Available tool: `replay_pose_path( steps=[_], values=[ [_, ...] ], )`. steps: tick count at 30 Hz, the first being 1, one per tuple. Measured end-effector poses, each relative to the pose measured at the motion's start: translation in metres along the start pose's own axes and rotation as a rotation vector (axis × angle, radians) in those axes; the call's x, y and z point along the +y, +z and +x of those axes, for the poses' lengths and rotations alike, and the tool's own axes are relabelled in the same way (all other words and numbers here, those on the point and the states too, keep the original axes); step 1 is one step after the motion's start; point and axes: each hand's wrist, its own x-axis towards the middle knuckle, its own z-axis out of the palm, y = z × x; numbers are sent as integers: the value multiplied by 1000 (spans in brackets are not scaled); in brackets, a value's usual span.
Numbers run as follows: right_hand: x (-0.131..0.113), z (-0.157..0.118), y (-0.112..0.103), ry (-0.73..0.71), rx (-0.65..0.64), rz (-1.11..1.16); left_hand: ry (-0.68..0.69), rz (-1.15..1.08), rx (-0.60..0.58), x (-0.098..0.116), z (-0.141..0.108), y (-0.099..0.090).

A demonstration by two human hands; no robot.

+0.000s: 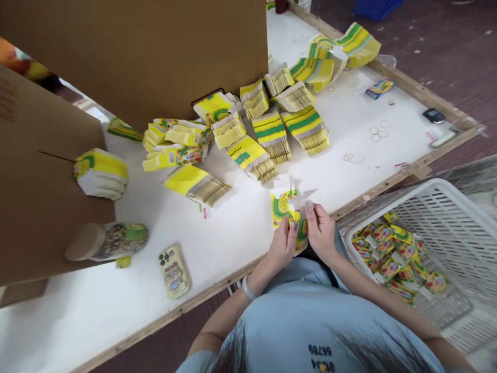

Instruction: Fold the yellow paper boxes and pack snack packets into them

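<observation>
Close in front of my body, over the table's front edge, I hold a small yellow-and-green printed carton (280, 206), its white end flaps standing up. My left hand (282, 243) is closed on its lower edge, thumb on top. My right hand (321, 230) pinches a white flap (305, 198) at the carton's right side. Another yellow-green printed piece (302, 235) shows between the hands, partly hidden by the fingers. Nearest beyond them lie fanned stacks of flat cartons, among them one stack (248, 155) and another stack (198, 184) farther left.
At right below the table stands a white plastic basket (452, 207) with several folded cartons (402, 256). Tall brown cardboard (155, 46) rises at the back. A phone (174, 271) and a lidded jar (108, 241) lie at left. Rubber bands (379, 131) and a blue box (380, 88) lie at right.
</observation>
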Motion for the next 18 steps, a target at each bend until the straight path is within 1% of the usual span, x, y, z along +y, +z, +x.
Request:
replay_pose_path(
  steps=[3,6,7,9,11,12,13,15,17,18],
  values=[
    [3,-1,0,74,8,85,-45,3,13,-3,0,-3],
    [9,-5,1,88,-46,231,-61,-33,30,1,3,-5],
    [11,-7,1,73,-58,279,-61,-55,30,3,4,-6],
    [13,-9,-1,8,-36,316,-53,-126,27,7,6,-7],
    [14,-9,-5,-84,1,270,-35,-203,25,10,5,-9],
    [14,-10,-9,-121,-10,233,-27,-224,22,10,3,-12],
    [14,-11,-14,-142,-50,202,-24,-224,10,9,-1,-15],
    [13,-16,-25,-132,-185,169,-31,-179,-55,5,-12,-22],
    [10,-25,-37,-69,-302,145,-75,-142,-164,0,-27,-28],
    [9,-31,-41,-32,-335,131,-104,-139,-222,-2,-35,-30]
  ],
)
